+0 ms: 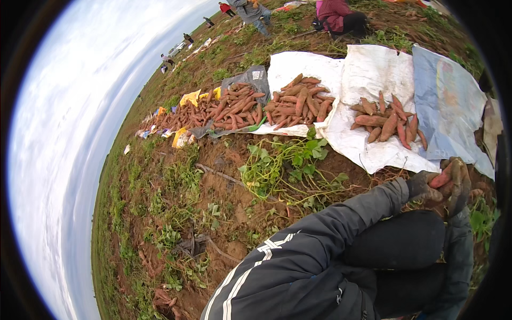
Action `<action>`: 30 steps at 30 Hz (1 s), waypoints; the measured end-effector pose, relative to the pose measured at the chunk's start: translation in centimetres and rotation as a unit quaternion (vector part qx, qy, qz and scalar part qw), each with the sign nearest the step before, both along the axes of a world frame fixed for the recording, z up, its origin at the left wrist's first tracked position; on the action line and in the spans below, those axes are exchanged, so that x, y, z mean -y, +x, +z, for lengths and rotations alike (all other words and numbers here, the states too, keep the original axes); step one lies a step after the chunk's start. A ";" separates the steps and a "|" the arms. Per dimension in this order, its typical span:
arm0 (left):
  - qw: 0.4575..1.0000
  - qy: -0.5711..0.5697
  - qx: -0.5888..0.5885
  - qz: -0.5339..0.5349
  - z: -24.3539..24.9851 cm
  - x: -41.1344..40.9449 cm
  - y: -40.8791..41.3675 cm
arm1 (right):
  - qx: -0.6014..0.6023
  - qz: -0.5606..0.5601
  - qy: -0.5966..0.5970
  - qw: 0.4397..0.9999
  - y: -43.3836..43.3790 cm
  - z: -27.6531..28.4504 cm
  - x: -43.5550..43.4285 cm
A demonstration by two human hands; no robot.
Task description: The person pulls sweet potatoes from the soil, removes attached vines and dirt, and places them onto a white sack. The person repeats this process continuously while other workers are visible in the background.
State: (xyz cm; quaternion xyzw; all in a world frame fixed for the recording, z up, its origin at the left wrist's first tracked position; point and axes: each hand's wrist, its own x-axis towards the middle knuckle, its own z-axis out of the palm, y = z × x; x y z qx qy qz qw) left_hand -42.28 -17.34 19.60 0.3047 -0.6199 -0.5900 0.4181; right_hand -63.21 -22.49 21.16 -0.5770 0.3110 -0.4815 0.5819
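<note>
My left hand, in a soiled dark glove, is at the right side of the view, past my bent knees. Close against it is my right hand, also in a dirt-covered glove. A reddish sweet potato is held between the two hands, its ends partly hidden by fingers. Other roots seem to lie just under the hands, but they are hard to make out. Just beyond, a small pile of sweet potatoes rests on a white woven sack. A blue-grey sack lies beside it.
More sweet potatoes are heaped along a row of flattened sacks, including a dark grey one. Green vines and brown soil lie left of my arm. A crouching person and a standing person are farther off.
</note>
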 end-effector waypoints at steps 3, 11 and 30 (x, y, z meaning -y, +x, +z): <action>1.000 -0.008 0.000 0.007 -0.2 -0.3 0.1 | -0.007 0.005 -0.050 0.999 0.0 -0.6 0.3; 0.994 0.047 -0.100 -0.020 -1.3 -0.3 -0.6 | -0.089 -0.002 -0.193 0.977 -0.7 -1.7 1.0; 0.966 0.164 -0.199 0.033 -0.8 -2.3 1.3 | -0.132 0.027 -0.107 0.985 0.4 -0.5 -0.7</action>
